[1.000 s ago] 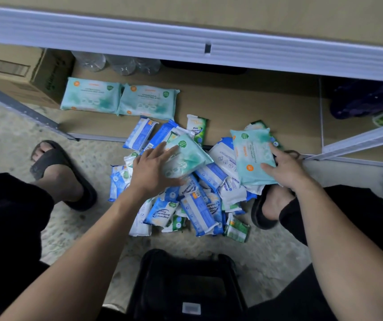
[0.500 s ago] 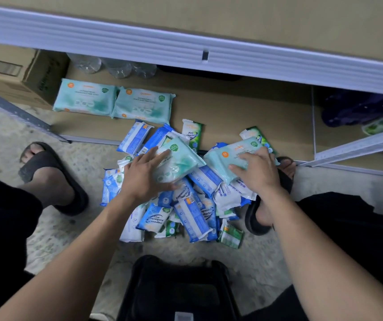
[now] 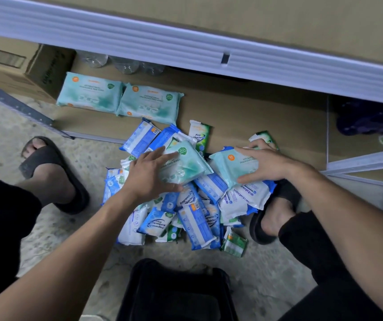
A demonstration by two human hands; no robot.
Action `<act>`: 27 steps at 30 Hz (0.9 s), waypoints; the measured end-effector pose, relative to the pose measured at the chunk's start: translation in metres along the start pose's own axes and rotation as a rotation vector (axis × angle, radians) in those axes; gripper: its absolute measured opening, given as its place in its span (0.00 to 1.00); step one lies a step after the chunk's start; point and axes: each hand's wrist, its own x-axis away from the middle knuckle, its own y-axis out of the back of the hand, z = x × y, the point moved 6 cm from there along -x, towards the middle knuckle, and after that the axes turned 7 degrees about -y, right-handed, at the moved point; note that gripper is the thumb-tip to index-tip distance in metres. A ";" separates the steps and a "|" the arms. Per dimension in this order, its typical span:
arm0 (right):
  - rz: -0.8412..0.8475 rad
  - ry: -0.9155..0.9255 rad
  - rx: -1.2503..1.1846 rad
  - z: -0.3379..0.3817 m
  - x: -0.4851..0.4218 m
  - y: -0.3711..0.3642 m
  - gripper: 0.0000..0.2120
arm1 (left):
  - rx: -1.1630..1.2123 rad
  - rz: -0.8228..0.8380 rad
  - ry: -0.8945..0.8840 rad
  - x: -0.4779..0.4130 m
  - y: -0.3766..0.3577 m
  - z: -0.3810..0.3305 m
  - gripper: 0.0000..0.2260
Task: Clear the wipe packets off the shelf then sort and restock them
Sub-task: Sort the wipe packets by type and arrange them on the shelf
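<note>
A pile of wipe packets (image 3: pixel 197 218), blue, white and green, lies on the floor against the bottom shelf (image 3: pixel 255 121). Two large teal packets (image 3: pixel 90 92) (image 3: pixel 148 103) lie side by side on that shelf at the left. My left hand (image 3: pixel 148 174) holds a teal packet (image 3: pixel 186 163) on top of the pile, fingers spread over it and thumb at its lower edge. My right hand (image 3: pixel 269 163) grips another teal packet (image 3: pixel 230 165) beside it, thumb below and fingers over its far edge.
A cardboard box (image 3: pixel 12 66) and clear plastic bottles (image 3: pixel 121 63) stand at the shelf's back left. A white shelf rail (image 3: pixel 186 49) overhangs. A dark purple object (image 3: pixel 366 117) fills the right compartment. Slippered feet (image 3: pixel 51 172) (image 3: pixel 271 212) flank the pile; a black stool (image 3: pixel 176 290) is nearest me.
My right hand brought its teal packet down from upright and leftward, so it now lies low on the pile beside the left one. My left hand has stayed on its packet.
</note>
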 end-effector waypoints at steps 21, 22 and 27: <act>-0.191 -0.050 -0.040 -0.002 0.001 -0.007 0.57 | -0.059 0.026 -0.032 -0.010 0.008 0.005 0.45; -0.203 -0.051 -0.042 0.001 0.000 -0.003 0.57 | -0.050 0.025 -0.032 -0.010 0.012 0.008 0.45; -0.283 -0.019 -0.038 0.044 -0.013 0.027 0.59 | -0.079 -0.007 -0.055 -0.019 0.047 0.036 0.47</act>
